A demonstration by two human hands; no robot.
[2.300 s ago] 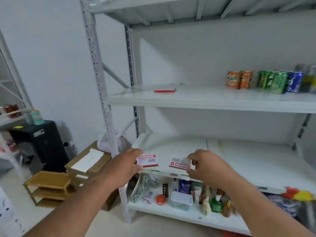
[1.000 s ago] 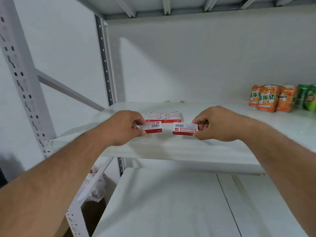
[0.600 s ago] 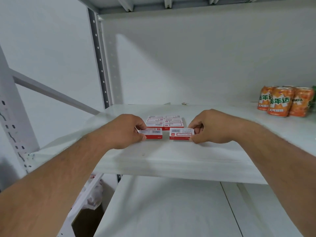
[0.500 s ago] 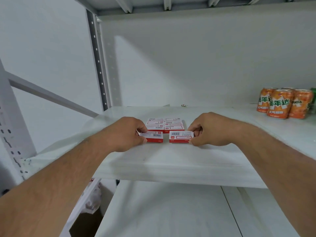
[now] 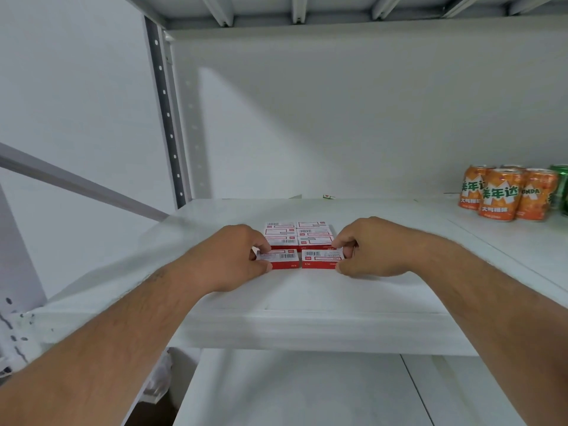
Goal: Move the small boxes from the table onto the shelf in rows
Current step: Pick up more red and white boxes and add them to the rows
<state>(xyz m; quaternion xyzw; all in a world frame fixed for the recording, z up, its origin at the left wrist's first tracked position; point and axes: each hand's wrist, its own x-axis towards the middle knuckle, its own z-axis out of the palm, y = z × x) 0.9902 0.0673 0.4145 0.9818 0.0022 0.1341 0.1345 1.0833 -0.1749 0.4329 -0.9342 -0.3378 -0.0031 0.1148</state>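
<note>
- Head view: the shelf [image 5: 307, 296] is white, with its front lip across the middle of the frame.
- The left hand [image 5: 233, 256] reaches over the lip. Its thumb and curled fingers pinch the left box [image 5: 281, 259] at that box's left end.
- The right hand [image 5: 368, 250] mirrors it. Its thumb and curled fingers pinch the right box [image 5: 319, 259] at its right end.
- Both boxes are red with white barcode labels on top. They lie flat on the shelf, side by side, with a narrow gap between them.
- Just behind them lies the block [image 5: 298, 233] of like boxes, two columns wide and three rows deep, packed edge to edge.
- The two held boxes line up with those columns as a front row. Whether they touch the row behind, I cannot tell.
- Orange cans [image 5: 504, 193] stand in a cluster at the far right of the shelf, well apart from the boxes.
- A green can [image 5: 562, 186] shows at the right edge, beside the orange ones.
- A lower shelf [image 5: 292, 392] shows beneath.
</note>
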